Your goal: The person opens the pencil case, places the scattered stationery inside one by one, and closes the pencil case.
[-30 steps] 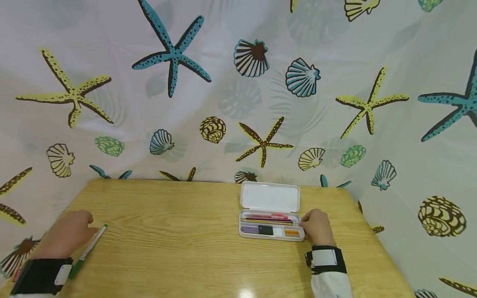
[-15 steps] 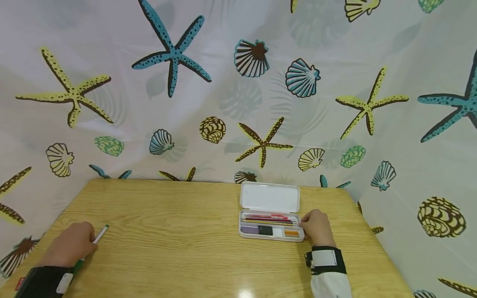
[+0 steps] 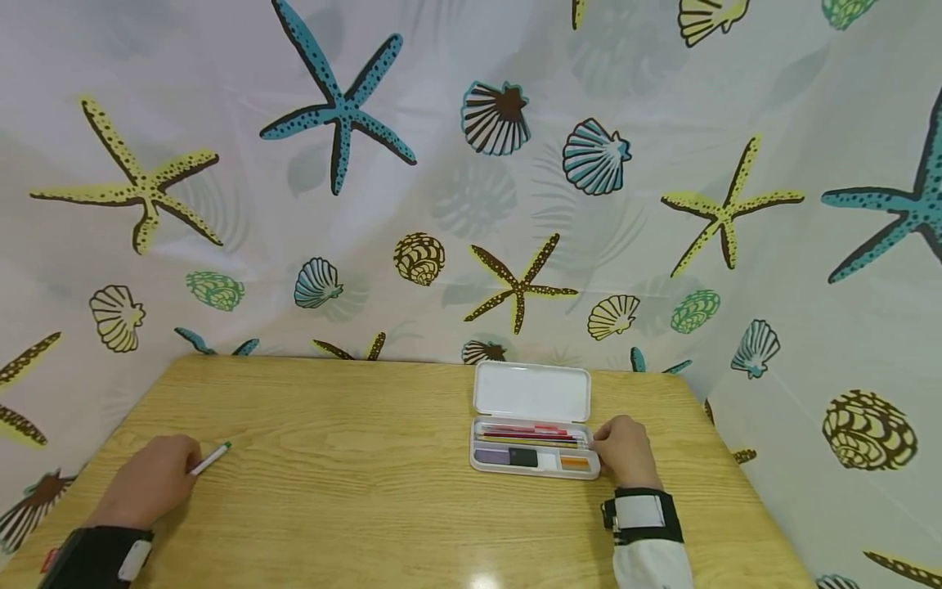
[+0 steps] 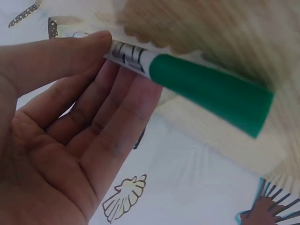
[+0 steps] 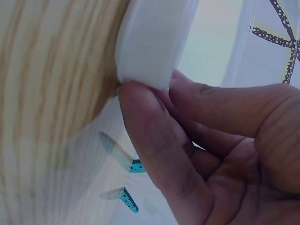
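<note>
A white pencil case [image 3: 531, 394] lies open on the wooden table [image 3: 353, 491], its lid tipped back, with pens, an eraser and small coloured items in its tray. My right hand [image 3: 625, 450] holds the case's right end; in the right wrist view the thumb and fingers [image 5: 154, 140] pinch the white rim [image 5: 150, 42]. At the table's left, my left hand [image 3: 150, 481] grips a green and white marker [image 3: 209, 458], whose tip points up and right. In the left wrist view the thumb and fingers [image 4: 89, 79] pinch the marker [image 4: 206, 89] near its green cap.
A curtain printed with starfish and shells [image 3: 471, 180] hangs behind the table and along its right side. The table's far edge runs just behind the case. Bare wood [image 3: 338, 442] lies between my two hands.
My left hand closed on the marker and lifted it; its tip now points more to the right. The right hand and the case stayed put.
</note>
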Action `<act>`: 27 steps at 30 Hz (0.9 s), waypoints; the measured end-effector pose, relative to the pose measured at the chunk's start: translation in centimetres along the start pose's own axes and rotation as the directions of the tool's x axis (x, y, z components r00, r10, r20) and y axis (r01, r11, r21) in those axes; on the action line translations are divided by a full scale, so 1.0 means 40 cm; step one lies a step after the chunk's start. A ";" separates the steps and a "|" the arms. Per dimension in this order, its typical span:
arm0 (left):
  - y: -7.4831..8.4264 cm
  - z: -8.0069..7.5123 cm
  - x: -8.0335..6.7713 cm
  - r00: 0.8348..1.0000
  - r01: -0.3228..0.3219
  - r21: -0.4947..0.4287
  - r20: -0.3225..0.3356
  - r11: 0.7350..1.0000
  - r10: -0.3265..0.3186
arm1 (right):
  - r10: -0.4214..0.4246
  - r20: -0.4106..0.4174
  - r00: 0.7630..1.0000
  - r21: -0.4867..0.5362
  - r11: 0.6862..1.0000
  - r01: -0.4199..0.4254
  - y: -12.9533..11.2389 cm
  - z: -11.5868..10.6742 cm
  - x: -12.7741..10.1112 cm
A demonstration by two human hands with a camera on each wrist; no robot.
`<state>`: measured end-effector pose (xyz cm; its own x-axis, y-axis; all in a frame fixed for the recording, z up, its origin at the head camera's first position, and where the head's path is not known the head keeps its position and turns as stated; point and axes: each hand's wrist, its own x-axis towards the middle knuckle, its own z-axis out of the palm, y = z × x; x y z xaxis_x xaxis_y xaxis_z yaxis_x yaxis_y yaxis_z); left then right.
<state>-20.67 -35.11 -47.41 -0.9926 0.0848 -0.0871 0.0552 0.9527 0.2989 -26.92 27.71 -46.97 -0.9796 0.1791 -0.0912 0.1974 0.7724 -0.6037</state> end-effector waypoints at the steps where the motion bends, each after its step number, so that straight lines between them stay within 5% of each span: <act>1: 0.005 -0.002 0.003 1.000 -0.007 -0.002 -0.010 1.000 0.007 | 0.001 0.000 1.000 0.002 1.000 -0.001 0.001 0.000 0.001; 6: 0.054 -0.022 0.029 0.998 -0.025 0.005 -0.050 1.000 0.025 | 0.004 0.003 1.000 0.003 1.000 -0.004 0.001 -0.002 0.000; 12: 0.153 -0.049 0.072 0.982 -0.130 0.073 -0.131 0.989 0.138 | 0.017 0.003 1.000 0.012 1.000 -0.017 0.002 0.000 0.002; 21: 0.349 -0.080 0.144 0.924 -0.300 0.134 -0.206 0.944 0.323 | 0.016 0.008 1.000 0.008 1.000 -0.016 -0.004 -0.001 -0.004; 27: 0.477 -0.059 0.175 0.871 -0.403 0.160 -0.234 0.901 0.431 | 0.023 0.008 1.000 0.007 1.000 -0.024 0.005 0.004 0.003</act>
<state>-26.82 -17.03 -40.07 -0.8665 0.4164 0.2753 0.4671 0.8709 0.1528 -27.02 27.79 -47.22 -0.9750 0.1925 -0.1115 0.2202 0.7640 -0.6065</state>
